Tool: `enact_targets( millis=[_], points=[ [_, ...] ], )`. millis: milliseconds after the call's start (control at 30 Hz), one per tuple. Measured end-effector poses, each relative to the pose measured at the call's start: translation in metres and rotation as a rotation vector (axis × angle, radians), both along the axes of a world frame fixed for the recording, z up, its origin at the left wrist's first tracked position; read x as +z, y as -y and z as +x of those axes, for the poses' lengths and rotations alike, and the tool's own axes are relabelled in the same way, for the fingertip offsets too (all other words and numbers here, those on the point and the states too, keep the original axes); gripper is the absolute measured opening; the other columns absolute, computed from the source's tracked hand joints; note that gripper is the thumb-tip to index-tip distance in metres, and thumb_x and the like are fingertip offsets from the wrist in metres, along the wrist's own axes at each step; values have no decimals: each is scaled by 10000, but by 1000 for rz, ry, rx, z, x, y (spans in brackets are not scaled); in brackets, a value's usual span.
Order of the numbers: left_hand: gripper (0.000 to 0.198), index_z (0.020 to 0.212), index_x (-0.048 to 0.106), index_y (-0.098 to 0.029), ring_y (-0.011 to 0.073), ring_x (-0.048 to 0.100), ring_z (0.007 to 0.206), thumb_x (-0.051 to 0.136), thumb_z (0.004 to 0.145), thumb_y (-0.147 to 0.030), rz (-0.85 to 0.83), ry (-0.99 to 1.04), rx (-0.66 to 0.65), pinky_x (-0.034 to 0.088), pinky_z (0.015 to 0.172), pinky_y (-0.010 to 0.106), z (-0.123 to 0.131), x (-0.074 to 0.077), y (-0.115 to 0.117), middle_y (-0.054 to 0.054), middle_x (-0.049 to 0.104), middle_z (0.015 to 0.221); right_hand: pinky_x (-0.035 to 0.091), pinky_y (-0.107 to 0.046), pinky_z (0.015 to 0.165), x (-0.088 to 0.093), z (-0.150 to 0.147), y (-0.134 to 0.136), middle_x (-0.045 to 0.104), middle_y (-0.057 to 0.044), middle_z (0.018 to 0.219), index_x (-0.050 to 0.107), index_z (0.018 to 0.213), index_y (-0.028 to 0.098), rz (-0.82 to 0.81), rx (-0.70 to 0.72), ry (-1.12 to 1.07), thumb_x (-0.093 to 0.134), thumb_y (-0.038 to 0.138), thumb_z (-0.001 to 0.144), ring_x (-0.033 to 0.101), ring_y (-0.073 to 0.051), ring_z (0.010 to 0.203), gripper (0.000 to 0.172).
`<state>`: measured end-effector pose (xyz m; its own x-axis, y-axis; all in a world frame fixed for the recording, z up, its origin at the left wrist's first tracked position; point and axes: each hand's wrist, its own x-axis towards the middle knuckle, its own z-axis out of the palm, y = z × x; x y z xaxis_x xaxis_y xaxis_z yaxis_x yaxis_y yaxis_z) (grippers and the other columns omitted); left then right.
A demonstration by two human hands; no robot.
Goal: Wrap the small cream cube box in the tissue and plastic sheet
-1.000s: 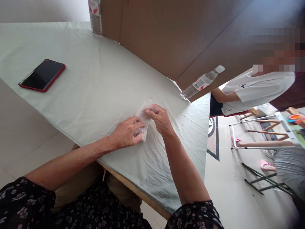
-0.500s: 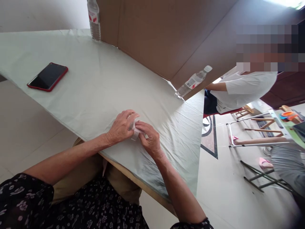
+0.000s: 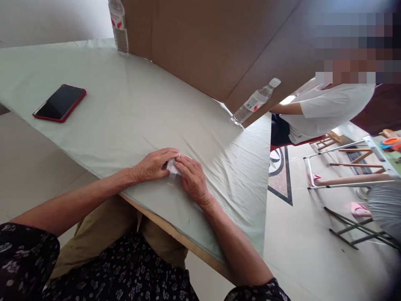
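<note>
Between my two hands, close to the near edge of the covered table [image 3: 131, 108], is a small crumpled piece of clear or whitish plastic wrap [image 3: 173, 167]. My left hand [image 3: 156, 164] curls around its left side, with a small dark spot showing by the fingertips. From the right, my right hand [image 3: 193, 177] presses its fingers on the wrap. A flap of it sticks out below, towards me. What lies inside the wrap, if anything, I cannot make out.
A phone with a red case [image 3: 59, 103] lies at the left. Tall brown cardboard [image 3: 200, 46] stands at the back, with a water bottle [image 3: 119, 27] at its left end and another bottle [image 3: 255, 102] at its right. Beyond sits a person in a white shirt [image 3: 338, 102].
My left hand has come down flatter over the wrap, and my right fingers have closed in on it. Both hands have shifted slightly left in view.
</note>
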<state>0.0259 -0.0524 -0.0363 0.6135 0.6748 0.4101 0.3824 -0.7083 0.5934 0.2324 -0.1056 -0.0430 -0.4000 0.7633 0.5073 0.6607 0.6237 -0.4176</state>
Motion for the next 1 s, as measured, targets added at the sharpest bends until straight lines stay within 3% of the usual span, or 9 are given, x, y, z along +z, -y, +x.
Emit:
enact_targets(
  millis=[100,233,300,433,500,567,667,800,1000],
  points=[
    [410,1135,670,-167,204,677,991,576,736,-195,-252,62,35,556,842,306,6,14,-10,86,717,1136,483,-442,1078,15,3,-13,720,-76,1260,705,1197,279,-140,-14,-133,510,107,894,632,-239,1246,399],
    [206,783,646,-165,125,515,596,593,765,-363,-660,2,126,375,527,239,14,31,-26,-13,593,674,550,-368,940,28,7,-38,762,-31,1087,717,1156,241,-528,-46,-379,554,262,895,704,-205,1013,308],
    [239,666,562,-175,111,430,556,563,779,-386,-669,-6,216,296,501,245,18,31,-32,-28,496,606,560,-353,904,25,8,-47,757,-43,1083,677,1208,214,-658,-42,-529,571,385,898,704,-203,994,370],
    [298,609,492,-182,111,372,572,512,822,-389,-501,13,308,260,522,261,24,25,-36,-30,434,587,568,-363,913,8,6,-53,704,-97,1238,527,1372,204,-738,-23,-695,729,534,765,687,-235,1091,720],
    [317,709,593,-168,121,453,620,515,852,-441,-535,83,255,331,561,251,24,23,-36,-16,536,654,573,-371,901,2,4,-53,699,-105,1238,493,1395,207,-727,-63,-694,753,562,735,690,-241,1078,794],
    [363,920,675,-156,150,581,741,549,854,-490,-660,195,144,439,656,253,22,22,-35,17,663,815,568,-374,906,-1,3,-53,705,-105,1220,499,1387,206,-704,-110,-697,716,586,766,689,-237,1070,760],
    [527,1237,616,-149,218,677,983,657,795,-434,-832,321,-5,528,837,318,20,21,-36,79,729,1059,548,-376,937,1,1,-54,710,-105,1208,536,1355,193,-685,-134,-705,678,586,799,678,-234,1082,696],
    [742,1417,468,-119,260,665,1148,691,739,-323,-936,367,37,531,957,378,20,19,-38,145,701,1241,537,-373,926,2,-3,-54,726,-102,1138,573,1316,168,-693,-176,-739,694,563,788,679,-229,1020,671],
    [883,1503,370,-102,295,647,1199,718,724,-331,-1022,414,104,518,1000,403,21,17,-38,202,603,1397,542,-340,828,-7,-5,-54,720,-73,1050,612,1250,182,-646,-266,-857,737,582,743,668,-196,886,658]
  ],
)
